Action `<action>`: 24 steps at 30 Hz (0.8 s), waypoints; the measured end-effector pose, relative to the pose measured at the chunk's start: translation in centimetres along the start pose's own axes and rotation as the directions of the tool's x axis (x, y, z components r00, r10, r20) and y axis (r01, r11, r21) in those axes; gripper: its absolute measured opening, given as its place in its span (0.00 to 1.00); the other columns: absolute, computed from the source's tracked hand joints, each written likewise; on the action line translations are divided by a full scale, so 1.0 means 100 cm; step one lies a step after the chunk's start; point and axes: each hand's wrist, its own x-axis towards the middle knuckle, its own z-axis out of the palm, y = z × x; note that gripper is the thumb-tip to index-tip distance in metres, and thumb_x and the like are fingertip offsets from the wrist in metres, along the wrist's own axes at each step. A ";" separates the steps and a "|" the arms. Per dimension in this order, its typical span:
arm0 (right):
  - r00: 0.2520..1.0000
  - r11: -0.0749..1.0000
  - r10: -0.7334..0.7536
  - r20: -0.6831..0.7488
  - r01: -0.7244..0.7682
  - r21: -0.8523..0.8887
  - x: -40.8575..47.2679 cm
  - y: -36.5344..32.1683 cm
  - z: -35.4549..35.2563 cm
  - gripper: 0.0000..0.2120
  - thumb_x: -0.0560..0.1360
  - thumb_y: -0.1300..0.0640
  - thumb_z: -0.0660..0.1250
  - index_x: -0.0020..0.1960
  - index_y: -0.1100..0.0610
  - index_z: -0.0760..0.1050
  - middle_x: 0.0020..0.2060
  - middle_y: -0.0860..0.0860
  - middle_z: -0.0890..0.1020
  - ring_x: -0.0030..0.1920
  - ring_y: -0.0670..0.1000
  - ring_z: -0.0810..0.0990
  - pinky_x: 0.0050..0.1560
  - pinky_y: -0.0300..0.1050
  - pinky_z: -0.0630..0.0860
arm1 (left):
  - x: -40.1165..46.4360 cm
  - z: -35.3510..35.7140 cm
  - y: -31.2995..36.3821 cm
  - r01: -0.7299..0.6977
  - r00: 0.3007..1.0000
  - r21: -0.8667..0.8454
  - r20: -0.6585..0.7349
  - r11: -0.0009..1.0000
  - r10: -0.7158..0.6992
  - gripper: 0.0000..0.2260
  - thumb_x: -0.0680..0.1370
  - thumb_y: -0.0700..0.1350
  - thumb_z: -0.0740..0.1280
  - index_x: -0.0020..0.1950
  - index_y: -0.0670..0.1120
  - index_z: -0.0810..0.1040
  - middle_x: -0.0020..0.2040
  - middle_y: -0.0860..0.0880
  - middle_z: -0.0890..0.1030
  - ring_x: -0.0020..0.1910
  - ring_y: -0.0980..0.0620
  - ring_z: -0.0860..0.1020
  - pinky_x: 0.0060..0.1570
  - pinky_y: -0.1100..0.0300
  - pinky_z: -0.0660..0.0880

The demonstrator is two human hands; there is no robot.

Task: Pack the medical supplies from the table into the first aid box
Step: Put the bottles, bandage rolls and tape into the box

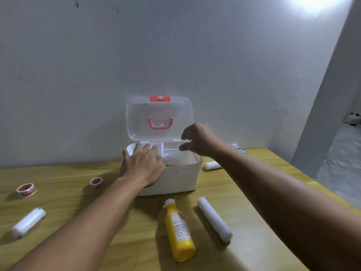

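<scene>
The white first aid box (181, 178) stands at the middle of the wooden table, its clear lid (136, 116) with a pink handle tipped up and back. My left hand (143, 165) lies over the box's left side, thumb down the outer wall and fingers spread on a white inner tray (159, 146). My right hand (197, 138) hovers at the back right rim, thumb and fingers pinched at the tray's thin edge. A yellow bottle (179, 231) and a long white bandage roll (214, 219) lie in front of the box.
Two red-and-white tape rolls (26, 190) (97, 183) and another white bandage roll (28, 222) lie at the left. A short white roll (212, 165) and a white-green item (239, 148) sit right of the box. A wall rises behind; the table's edge runs along the right.
</scene>
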 end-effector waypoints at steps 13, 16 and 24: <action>0.887 0.845 0.456 -0.073 -0.457 -0.279 -0.055 0.144 -0.007 0.06 0.73 0.59 0.62 0.45 0.61 0.75 0.39 0.60 0.79 0.41 0.63 0.75 0.36 0.47 0.69 | -0.015 0.007 0.078 -0.332 0.942 -0.006 0.045 0.943 0.332 0.25 0.82 0.52 0.46 0.79 0.45 0.52 0.81 0.51 0.52 0.80 0.53 0.47 0.77 0.42 0.45; 0.833 0.798 0.546 -0.096 -0.551 -0.244 -0.058 0.136 -0.016 0.07 0.68 0.57 0.70 0.41 0.60 0.74 0.40 0.57 0.78 0.40 0.60 0.76 0.36 0.46 0.71 | -0.015 0.011 0.081 -0.327 0.943 0.008 0.070 0.945 0.326 0.25 0.83 0.52 0.45 0.79 0.46 0.52 0.81 0.51 0.53 0.80 0.53 0.48 0.76 0.41 0.45; 0.652 0.577 0.698 0.296 -0.757 0.306 -0.059 0.103 -0.050 0.16 0.65 0.69 0.72 0.50 0.72 0.73 0.41 0.66 0.78 0.37 0.66 0.82 0.44 0.66 0.81 | -0.014 -0.010 0.060 -0.246 0.969 -0.130 -0.071 0.961 0.239 0.24 0.80 0.51 0.46 0.75 0.45 0.61 0.78 0.48 0.61 0.79 0.50 0.55 0.76 0.42 0.50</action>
